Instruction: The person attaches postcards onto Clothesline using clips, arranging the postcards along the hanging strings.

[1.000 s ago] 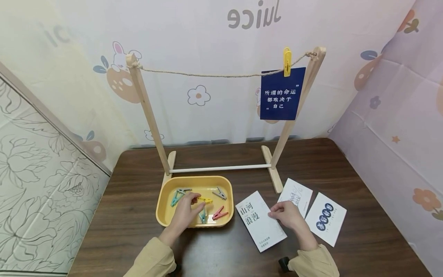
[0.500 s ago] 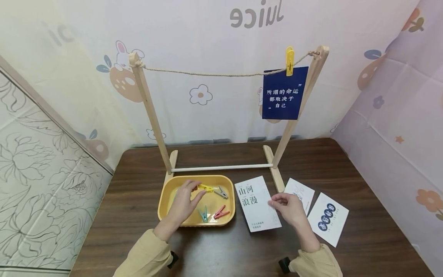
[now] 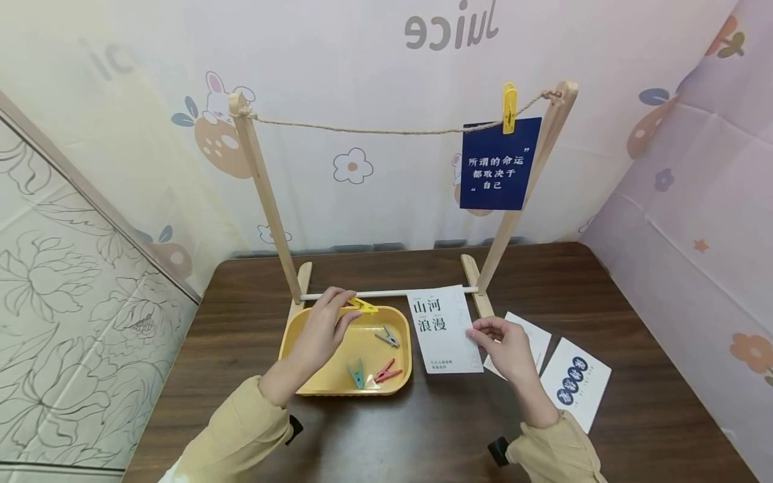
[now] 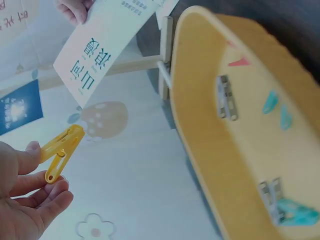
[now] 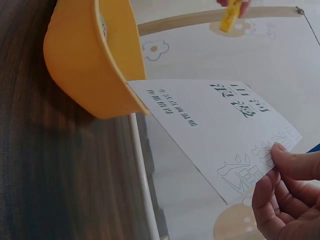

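My left hand (image 3: 320,329) pinches a yellow clothespin (image 3: 364,305) between thumb and fingers, above the back of the yellow tray (image 3: 406,376). The left wrist view shows the clothespin (image 4: 62,150) with its jaws closed. At its right edge, a white card (image 3: 443,335) with green Chinese characters is pinched by my right hand (image 3: 504,345). That card is held up over the table, to the right of the tray. A blue card (image 3: 500,168) hangs from the rope (image 3: 362,131) under another yellow clothespin (image 3: 509,111), near the right post.
Grey (image 3: 389,337), red (image 3: 386,371) and green (image 3: 356,374) clothespins lie in the tray. Two white cards, one with blue round marks (image 3: 574,386), lie on the table at right. The wooden posts (image 3: 266,194) and low white bar (image 3: 386,294) stand behind the tray.
My left hand has lifted the yellow clothespin up and back from inside the tray. The right hand has raised the white card off the table, moving it backward and turning it more upright.
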A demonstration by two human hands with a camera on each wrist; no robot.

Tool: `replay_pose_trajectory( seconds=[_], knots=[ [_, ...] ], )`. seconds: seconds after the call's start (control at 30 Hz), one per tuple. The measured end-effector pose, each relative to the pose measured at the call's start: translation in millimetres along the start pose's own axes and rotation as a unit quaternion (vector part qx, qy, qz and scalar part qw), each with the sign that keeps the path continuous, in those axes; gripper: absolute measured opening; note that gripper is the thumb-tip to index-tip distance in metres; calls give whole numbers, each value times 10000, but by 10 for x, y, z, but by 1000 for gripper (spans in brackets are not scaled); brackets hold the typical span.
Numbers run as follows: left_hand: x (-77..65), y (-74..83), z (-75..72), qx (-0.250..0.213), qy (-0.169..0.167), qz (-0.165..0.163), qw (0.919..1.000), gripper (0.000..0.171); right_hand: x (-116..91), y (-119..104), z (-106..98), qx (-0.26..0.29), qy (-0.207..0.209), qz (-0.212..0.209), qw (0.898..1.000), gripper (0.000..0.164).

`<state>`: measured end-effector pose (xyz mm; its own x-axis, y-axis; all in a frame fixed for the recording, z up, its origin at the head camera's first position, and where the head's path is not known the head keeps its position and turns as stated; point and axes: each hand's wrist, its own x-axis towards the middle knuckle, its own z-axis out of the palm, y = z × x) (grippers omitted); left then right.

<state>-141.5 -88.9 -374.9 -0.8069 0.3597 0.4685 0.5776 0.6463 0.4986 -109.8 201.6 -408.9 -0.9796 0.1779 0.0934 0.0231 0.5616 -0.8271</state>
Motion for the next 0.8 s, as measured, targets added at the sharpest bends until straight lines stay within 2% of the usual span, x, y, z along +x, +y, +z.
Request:
replay_pose_trajectory(
  seconds=[0.27, 0.33, 0.47, 0.53, 0.57, 0.7, 0.8],
  knots=[
    [225, 139, -212, 404, -46, 477, 9980, 29, 103, -118, -48, 279, 206, -317, 9989, 13],
    [288, 167, -262, 463, -32, 642, 9969, 28, 176, -34, -33, 419, 212, -432, 9980, 16],
    [411, 234, -355, 542, -5, 965, 9939, 27, 412, 412, 85, 1163, 261, -934, 9885, 17],
    [474, 268, -392, 563, -3, 1062, 9927, 27, 450, 416, 85, 1285, 224, -1008, 9863, 18],
    [505, 289, -412, 579, 2, 1095, 9923, 27, 452, 368, 74, 1305, 205, -1058, 9856, 18],
    [622, 362, -468, 681, -55, 1135, 9912, 27, 340, -166, -61, 788, 147, -809, 9935, 19],
    [701, 410, -505, 780, -108, 1147, 9903, 28, 336, -362, -111, 825, 108, -766, 9936, 16]
  ],
)
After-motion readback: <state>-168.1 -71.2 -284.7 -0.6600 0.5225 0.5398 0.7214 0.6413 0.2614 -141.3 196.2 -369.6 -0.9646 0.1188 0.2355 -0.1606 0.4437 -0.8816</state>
